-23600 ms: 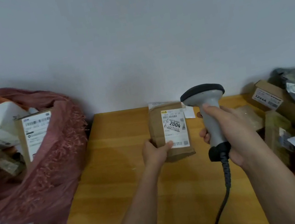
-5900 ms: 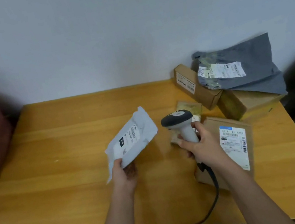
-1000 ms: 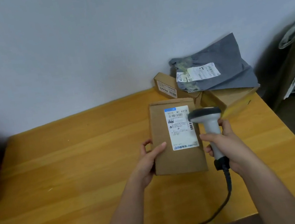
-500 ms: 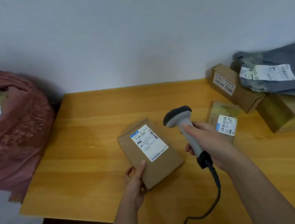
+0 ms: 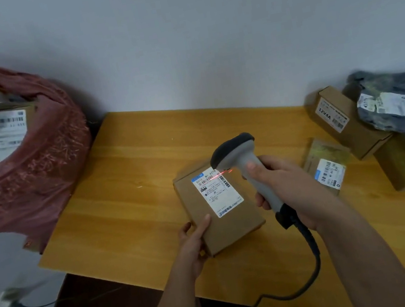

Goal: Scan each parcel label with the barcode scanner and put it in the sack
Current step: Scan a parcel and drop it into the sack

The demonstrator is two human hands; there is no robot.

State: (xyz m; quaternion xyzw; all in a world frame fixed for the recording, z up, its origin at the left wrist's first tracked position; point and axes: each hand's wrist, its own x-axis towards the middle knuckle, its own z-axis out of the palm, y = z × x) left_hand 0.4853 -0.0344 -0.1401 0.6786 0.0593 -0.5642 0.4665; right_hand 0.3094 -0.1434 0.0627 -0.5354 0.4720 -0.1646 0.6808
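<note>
Parcel (image 5: 218, 206), a flat brown cardboard box, is held label-up over the near part of the wooden table (image 5: 123, 199). The left hand (image 5: 195, 246) grips its near left corner, thumb laid on the top face and fingers curled underneath. This grip leaves the white label (image 5: 218, 194) fully uncovered and tips the face toward the scanner.

Barcode scanner (image 5: 249, 169) is held in the right hand (image 5: 280, 185), fingers wrapped round the grey handle and the thumb lying along its upper side. Its dark head points left and down at the top of the label. A thin red line falls across the barcode there, so the beam appears to be on and aimed at the right strip. The cable (image 5: 312, 255) hangs from the handle base and loops off the near table edge, slack enough not to pull on the aim.

Sack (image 5: 30, 167), a reddish woven bag, stands off the left end of the table with its mouth open; a labelled carton (image 5: 4, 134) shows inside. Its place on the holding hand's side suits a short carry after scanning.

Remaining parcels sit at the right: a small labelled packet (image 5: 327, 166), a box marked 12V4A (image 5: 336, 119), a plain box (image 5: 403, 161) and a grey mailer bag (image 5: 403, 104). They lie well apart from the sack, keeping the unscanned stock separate.
</note>
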